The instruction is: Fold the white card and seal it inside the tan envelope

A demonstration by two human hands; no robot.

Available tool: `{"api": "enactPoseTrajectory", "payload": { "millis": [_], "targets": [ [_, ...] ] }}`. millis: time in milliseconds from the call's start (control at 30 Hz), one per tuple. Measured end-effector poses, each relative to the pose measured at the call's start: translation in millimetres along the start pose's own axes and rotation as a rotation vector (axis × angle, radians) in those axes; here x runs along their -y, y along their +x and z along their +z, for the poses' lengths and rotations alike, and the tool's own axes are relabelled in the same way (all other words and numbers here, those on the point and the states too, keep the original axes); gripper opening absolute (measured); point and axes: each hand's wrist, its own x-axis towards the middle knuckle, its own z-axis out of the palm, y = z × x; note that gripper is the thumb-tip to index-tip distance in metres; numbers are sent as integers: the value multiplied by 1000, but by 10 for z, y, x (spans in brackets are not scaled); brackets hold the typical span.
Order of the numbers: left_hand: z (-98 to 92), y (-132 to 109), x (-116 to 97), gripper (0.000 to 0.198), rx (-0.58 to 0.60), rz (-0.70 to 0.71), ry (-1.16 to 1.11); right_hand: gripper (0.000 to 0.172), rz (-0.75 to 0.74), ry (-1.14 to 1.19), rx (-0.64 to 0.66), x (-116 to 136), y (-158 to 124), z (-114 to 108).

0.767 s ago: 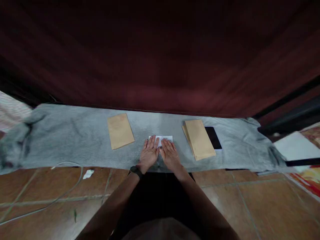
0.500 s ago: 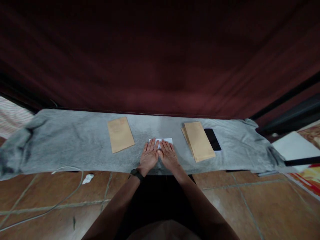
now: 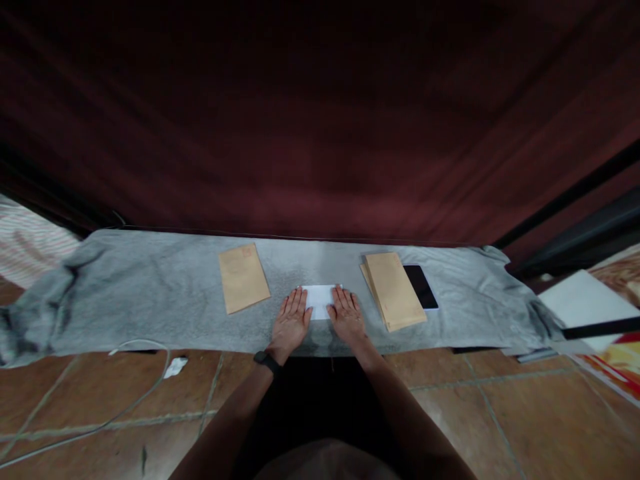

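Observation:
A folded white paper [image 3: 320, 299] lies on a grey cloth [image 3: 150, 300] spread over the floor. My left hand [image 3: 291, 320] rests flat on the paper's left end, fingers spread; a dark band sits on that wrist. My right hand [image 3: 347, 316] presses flat on the paper's right end. The paper's middle shows between the two hands. A single brown envelope [image 3: 243, 277] lies to the left of the paper. A stack of brown envelopes [image 3: 393, 289] lies to the right.
A dark phone [image 3: 421, 287] lies beside the envelope stack, partly under it. A dark red curtain [image 3: 320, 133] hangs behind the cloth. A white cable [image 3: 125, 393] and a paper scrap [image 3: 175, 366] lie on the brown floor tiles. A white board [image 3: 587, 303] is at right.
My hands have slid apart from the middle of the white paper toward its two ends, uncovering its centre. The camera view has shifted slightly.

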Motion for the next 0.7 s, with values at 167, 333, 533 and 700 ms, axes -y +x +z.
{"api": "enactPoseTrajectory", "payload": {
  "millis": [167,333,533,700],
  "targets": [
    [-72,-126,82,57,-8,-83,9,54,-1,-42,-9,-108,-57,-49],
    [-318,-221,567,61,-179,-412,39,55,15,-59,9,-103,-63,-44],
    [-660,-89,1310,83,-94,-831,-53,55,14,-71,30,-97,-63,-33],
    [-704,6,1377,82,-82,-785,-27,55,19,-72,27,-105,-69,-36]
  ]
}}
